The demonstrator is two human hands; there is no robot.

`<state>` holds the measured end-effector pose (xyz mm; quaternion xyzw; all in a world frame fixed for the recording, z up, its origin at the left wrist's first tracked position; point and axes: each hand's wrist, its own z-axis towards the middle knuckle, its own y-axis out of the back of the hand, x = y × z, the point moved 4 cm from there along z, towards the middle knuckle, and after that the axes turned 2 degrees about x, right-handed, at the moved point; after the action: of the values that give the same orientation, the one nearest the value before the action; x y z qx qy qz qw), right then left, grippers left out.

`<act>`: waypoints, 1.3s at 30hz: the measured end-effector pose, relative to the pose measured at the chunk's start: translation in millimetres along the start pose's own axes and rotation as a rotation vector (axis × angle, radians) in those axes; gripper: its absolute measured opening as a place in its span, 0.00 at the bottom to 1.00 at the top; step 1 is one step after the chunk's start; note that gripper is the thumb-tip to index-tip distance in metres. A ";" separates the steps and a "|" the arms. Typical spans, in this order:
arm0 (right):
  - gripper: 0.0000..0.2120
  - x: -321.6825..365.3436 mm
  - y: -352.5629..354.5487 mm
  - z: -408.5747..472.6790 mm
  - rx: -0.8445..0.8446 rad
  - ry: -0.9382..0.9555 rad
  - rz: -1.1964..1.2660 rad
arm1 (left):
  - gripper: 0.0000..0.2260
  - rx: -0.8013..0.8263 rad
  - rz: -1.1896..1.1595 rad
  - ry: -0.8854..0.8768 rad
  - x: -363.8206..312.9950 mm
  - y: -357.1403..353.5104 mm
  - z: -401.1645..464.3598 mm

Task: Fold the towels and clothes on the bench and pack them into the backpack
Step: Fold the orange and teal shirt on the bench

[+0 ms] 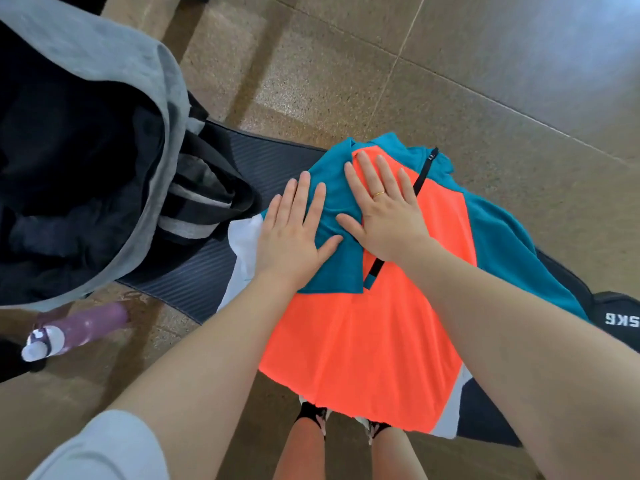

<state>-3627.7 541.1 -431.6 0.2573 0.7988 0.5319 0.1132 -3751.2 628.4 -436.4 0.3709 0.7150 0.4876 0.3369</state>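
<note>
An orange and teal shirt (363, 334) with a black zip lies spread over the dark ribbed bench (214, 271). One teal sleeve is folded in across the orange front. My left hand (294, 233) lies flat on that folded sleeve with fingers straight. Beside it, my right hand (384, 213) presses flat on the chest, a ring on one finger. A white cloth (242, 247) shows under the shirt's left edge. The open grey backpack (104, 98) with a dark inside stands at the left end of the bench.
A purple bottle (79, 330) with a white cap sits in the backpack's side pocket at lower left. A black item with white lettering (620, 317) lies at the right edge. Brown tiled floor (450, 81) surrounds the bench. My legs and shoes are below the shirt's hem.
</note>
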 end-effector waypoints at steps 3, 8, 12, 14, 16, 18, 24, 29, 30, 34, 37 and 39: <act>0.36 -1.9 7.4 0.4 0.070 0.021 0.025 | 0.37 0.027 0.017 0.018 -1.6 4.1 0.7; 0.32 -18.7 17.4 -67.3 0.016 -0.009 0.338 | 0.36 0.067 0.009 -0.035 -41.8 23.0 -14.9; 0.28 -88.0 2.1 -140.2 -0.027 -0.352 0.453 | 0.30 0.120 -0.052 -0.293 -117.5 29.3 -28.5; 0.26 -125.6 -8.8 -170.1 -0.023 -0.498 0.464 | 0.28 0.160 -0.050 -0.402 -158.6 28.2 -30.7; 0.26 -157.1 -17.8 -192.4 -0.006 -0.583 0.486 | 0.27 0.206 -0.064 -0.459 -191.3 17.7 -30.4; 0.25 -179.6 -25.2 -205.2 0.010 -0.602 0.464 | 0.28 0.222 -0.067 -0.478 -218.7 12.1 -28.6; 0.16 -201.0 -35.5 -237.4 0.083 -0.700 0.419 | 0.36 0.435 0.162 -0.447 -261.1 -12.4 -32.6; 0.09 -198.9 -19.9 -260.0 0.154 -0.640 0.654 | 0.35 0.549 0.087 -0.378 -268.0 2.2 -29.1; 0.10 -193.1 -13.8 -260.1 0.154 -0.613 0.745 | 0.31 0.550 -0.028 -0.346 -269.7 11.8 -28.6; 0.06 -151.6 18.8 -246.3 0.065 -0.551 1.036 | 0.20 0.662 -0.999 0.220 -255.9 47.8 -38.5; 0.08 -102.5 39.0 -225.6 0.131 -0.378 1.257 | 0.18 0.703 -1.313 0.571 -227.1 56.7 -52.2; 0.14 -67.1 47.4 -213.3 0.304 -0.146 1.473 | 0.18 0.654 -1.229 0.599 -198.1 55.5 -53.0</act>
<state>-3654.4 350.9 -307.6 0.7720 0.4755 0.3355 -0.2555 -3686.1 448.5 -344.3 -0.1617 0.9621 0.0550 0.2125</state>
